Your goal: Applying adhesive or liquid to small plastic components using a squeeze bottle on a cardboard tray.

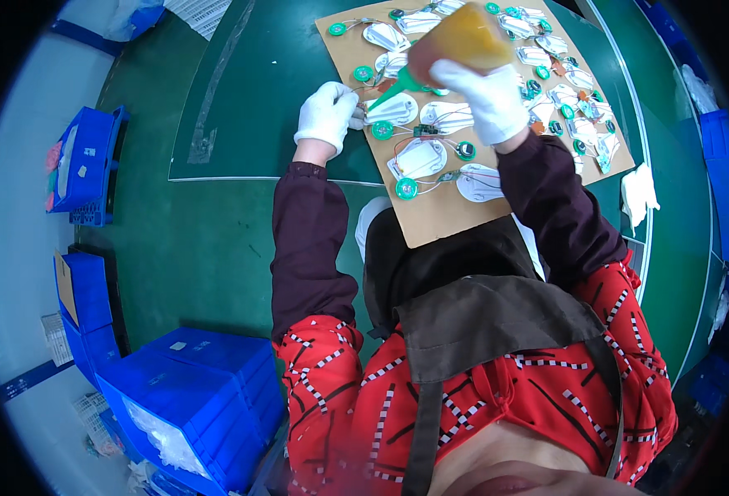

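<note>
Green flooring and blue bins (195,372) surround a green table (257,99), whose near edge carries a cardboard sheet (439,221) jutting toward the person's lap, set with rows of white shells, green discs (406,188) and thin wires. Above its left part is the bottle (473,37), tilted so that its green nozzle (391,88) slants down and left to a shell (397,109); whether the tip touches cannot be told. Partly filled with something amber, the bottle looks like soft plastic, probably light to moderate in weight and easy to dent; a gloved grip could slip if the outside gets wet, so its wide body is the place to hold, clear of the nozzle. Shells seem light and stiff, best taken by their rims, while the fine wires look easy to snag or pull loose. Gloved in white, the right hand (490,103) is closed around the bottle. Well below full spread, the left hand (326,116) has its fingers curled at the sheet's left edge, beside that shell; whether they pinch anything cannot be told.
</note>
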Available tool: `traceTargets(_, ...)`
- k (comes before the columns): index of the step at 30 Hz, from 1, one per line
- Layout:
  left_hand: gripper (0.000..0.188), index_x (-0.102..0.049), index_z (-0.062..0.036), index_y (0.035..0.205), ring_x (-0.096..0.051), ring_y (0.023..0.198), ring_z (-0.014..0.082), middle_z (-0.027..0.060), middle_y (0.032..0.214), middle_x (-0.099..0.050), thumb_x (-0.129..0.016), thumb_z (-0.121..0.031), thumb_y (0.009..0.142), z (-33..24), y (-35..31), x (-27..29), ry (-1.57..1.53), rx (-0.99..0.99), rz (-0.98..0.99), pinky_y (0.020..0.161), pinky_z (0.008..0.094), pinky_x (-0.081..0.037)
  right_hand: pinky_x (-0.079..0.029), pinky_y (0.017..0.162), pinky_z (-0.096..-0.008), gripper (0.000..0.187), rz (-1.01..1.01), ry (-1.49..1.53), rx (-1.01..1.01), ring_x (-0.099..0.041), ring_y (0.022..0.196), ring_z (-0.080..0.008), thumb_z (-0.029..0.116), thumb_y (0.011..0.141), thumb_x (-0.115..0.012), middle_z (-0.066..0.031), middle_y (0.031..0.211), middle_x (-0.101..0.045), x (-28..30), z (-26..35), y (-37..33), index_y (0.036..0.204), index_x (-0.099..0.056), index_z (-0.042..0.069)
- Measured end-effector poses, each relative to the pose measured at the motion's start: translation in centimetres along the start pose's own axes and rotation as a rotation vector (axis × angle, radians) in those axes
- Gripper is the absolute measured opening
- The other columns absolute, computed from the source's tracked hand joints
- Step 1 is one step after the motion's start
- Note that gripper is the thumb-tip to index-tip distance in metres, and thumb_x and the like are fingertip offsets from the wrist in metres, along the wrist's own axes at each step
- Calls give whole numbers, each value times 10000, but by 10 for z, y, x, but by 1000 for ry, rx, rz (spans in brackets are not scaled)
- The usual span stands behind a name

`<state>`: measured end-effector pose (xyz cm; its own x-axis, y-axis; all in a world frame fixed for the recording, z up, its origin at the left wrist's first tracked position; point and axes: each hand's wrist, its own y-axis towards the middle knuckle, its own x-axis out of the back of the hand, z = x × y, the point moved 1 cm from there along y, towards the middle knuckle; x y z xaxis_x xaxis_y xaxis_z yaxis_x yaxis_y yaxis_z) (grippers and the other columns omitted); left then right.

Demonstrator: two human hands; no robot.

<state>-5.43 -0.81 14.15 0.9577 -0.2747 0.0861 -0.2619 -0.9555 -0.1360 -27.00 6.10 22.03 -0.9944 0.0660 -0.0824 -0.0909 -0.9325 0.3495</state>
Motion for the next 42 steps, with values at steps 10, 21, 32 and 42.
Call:
traceTargets(10,195,-608,-4,994,-591,628,135,76,843,-623,-626,-143,858,-28,21,27,143,71,-132,509,269,-494,-348,1060,-571,560,-142,852,-7,-456,1221,-390,325,914,-591,-193,1323,-464,148,48,-2,1331,-373,20)
traceTargets(21,239,-690,-118,1027,-609,1024,297,148,1129,-620,-594,-180,817,-76,78,-82,1501,-320,225,884,383,-480,-417,1009,-489,448,-269,486,-93,-522,1162,-255,223,889,-636,-87,1212,-531,121,36,-9,1260,-447,59)
traceTargets(32,230,-635,-140,1002,-646,897,342,159,984,-661,-533,-299,870,-65,66,-63,1312,-411,90,784,444,-507,-494,808,-269,399,-69,-127,24,-620,924,-126,176,796,-752,-49,1021,-649,87,-12,31,1134,-600,30)
traceTargets(42,289,-577,-102,1074,-636,944,343,195,1036,-637,-530,-306,874,-66,80,-72,1349,-460,79,804,449,-511,-496,847,-311,569,-30,-88,78,-596,959,-168,82,721,-796,-75,1070,-616,48,-10,42,1210,-511,23)
